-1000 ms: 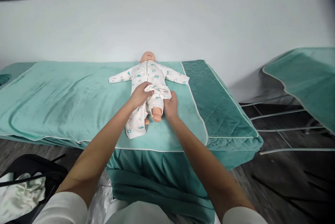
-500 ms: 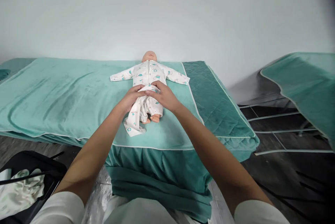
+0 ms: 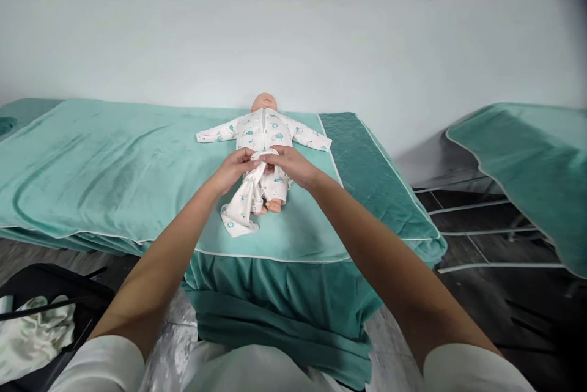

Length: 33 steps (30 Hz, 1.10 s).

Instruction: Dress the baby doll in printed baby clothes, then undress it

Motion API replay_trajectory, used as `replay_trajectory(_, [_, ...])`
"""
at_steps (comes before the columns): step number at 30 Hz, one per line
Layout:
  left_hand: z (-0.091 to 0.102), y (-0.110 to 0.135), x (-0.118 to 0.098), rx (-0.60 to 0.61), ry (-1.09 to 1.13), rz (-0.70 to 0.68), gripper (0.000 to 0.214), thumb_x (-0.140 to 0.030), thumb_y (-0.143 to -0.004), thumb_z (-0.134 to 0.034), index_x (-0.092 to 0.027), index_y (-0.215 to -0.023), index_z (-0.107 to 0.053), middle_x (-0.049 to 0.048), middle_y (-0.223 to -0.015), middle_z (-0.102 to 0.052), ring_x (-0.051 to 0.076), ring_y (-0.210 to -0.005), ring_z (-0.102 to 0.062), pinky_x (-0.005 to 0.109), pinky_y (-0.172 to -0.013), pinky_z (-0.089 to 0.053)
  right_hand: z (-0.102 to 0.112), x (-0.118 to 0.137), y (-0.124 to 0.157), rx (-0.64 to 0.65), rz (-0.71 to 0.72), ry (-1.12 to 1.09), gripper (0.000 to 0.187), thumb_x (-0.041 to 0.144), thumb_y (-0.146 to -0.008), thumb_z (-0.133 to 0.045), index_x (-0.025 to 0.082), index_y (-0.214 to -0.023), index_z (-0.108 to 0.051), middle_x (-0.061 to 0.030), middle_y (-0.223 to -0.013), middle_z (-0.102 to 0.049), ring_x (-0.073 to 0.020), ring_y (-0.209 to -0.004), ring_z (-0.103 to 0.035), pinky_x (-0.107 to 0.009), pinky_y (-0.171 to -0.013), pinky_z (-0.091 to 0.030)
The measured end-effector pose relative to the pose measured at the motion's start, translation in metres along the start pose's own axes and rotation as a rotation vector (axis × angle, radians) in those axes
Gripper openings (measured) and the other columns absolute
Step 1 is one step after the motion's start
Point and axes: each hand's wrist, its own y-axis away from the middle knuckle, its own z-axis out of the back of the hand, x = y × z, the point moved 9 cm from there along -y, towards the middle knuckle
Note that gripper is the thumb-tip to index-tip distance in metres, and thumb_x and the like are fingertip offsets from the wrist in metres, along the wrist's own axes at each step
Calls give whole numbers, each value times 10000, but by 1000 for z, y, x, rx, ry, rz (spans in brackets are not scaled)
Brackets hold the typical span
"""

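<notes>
A baby doll (image 3: 263,100) lies on its back, head toward the wall, arms spread, in a white printed long-sleeved top (image 3: 251,131). White printed baby pants (image 3: 240,205) lie over its lower body. One pant leg trails flat to the left, while printed cloth covers the doll's leg at right. A bare doll foot (image 3: 274,205) pokes out below; the other is partly hidden by cloth. At the doll's waist, my left hand (image 3: 232,170) pinches the gathered cloth. My right hand (image 3: 294,166) grips it from the other side, the fingertips of both almost meeting.
A green velvety cover (image 3: 114,178) spreads over the bed, against a white wall (image 3: 293,43). At lower left a black chair (image 3: 55,279) holds crumpled printed cloth (image 3: 34,337). Another green-covered bed (image 3: 527,159) with metal rails (image 3: 477,205) stands at right.
The hands stay at the doll's waist, with the fingers slightly shifted and the cloth bunched between them. The hanging pant leg has moved slightly up and right. The view has tilted a little.
</notes>
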Motion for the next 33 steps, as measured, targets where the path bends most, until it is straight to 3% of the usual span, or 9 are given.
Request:
replay_trajectory(4, [5, -7, -5, -173, 95, -89, 322, -363, -731, -812, -189, -843, -566, -27, -737, -645, 125, -708, -590, 265, -717, -432, -9, 1, -5, -33, 39, 55, 391, 537, -789, -774, 175, -765, -628, -12, -687, -642, -156, -664, -584, -285, -649, -449])
replay_trajectory(7, [6, -13, -6, -256, 110, -106, 309, -379, -760, -783, -202, -815, -536, -33, -697, -621, 124, -664, -579, 264, -671, -431, -14, -2, -7, -80, 13, 123, 383, 473, -702, -846, 183, -801, -617, 18, -689, -626, -133, -612, -556, -271, -596, -423])
replay_trajectory(11, [7, -16, -6, -258, 123, -131, 289, -388, -801, -753, -206, -801, -529, -31, -705, -590, 124, -670, -575, 266, -668, -435, -11, -7, -7, -133, -18, 129, 276, 366, -684, -796, 179, -776, -614, 25, -684, -640, -131, -633, -567, -263, -614, -419])
replay_trajectory(15, [18, -11, -1, -305, 84, -96, 258, -347, -817, -736, -217, -815, -514, -55, -668, -484, 94, -588, -440, 246, -581, -329, -5, -9, -4, -125, 7, 88, 167, 312, -682, -716, 179, -753, -643, 17, -680, -666, -135, -664, -554, -262, -647, -416])
replay_trajectory(20, [22, -9, 5, -279, 21, -22, 257, -388, -848, -703, -217, -806, -515, -50, -649, -460, 100, -567, -394, 254, -557, -282, 1, -9, -3, -174, 23, -12, 196, 329, -654, -725, 191, -763, -637, 20, -685, -648, -138, -668, -540, -268, -642, -423])
replay_trajectory(27, [17, -11, 3, -198, -75, 9, 336, -506, -854, -709, -202, -854, -565, -27, -736, -546, 119, -664, -487, 254, -635, -358, 1, -13, -9, -219, -7, -332, 275, 314, -596, -747, 220, -739, -531, 47, -663, -546, -125, -631, -495, -279, -618, -452])
replay_trajectory(31, [3, -8, 5, -44, -180, 37, 453, -434, -717, -857, -187, -1011, -616, -8, -910, -621, 138, -815, -555, 250, -727, -405, 11, -17, -11, -321, 11, -254, 253, 333, -645, -703, 230, -732, -489, 46, -660, -514, -136, -650, -492, -274, -610, -435])
replay_trajectory(33, [5, -8, 5, -51, -137, 23, 435, -380, -691, -868, -178, -976, -610, -17, -893, -607, 129, -808, -545, 242, -727, -403, 14, -19, -11, -351, 33, -169, 232, 357, -685, -679, 227, -746, -498, 41, -691, -518, -139, -681, -496, -265, -619, -423])
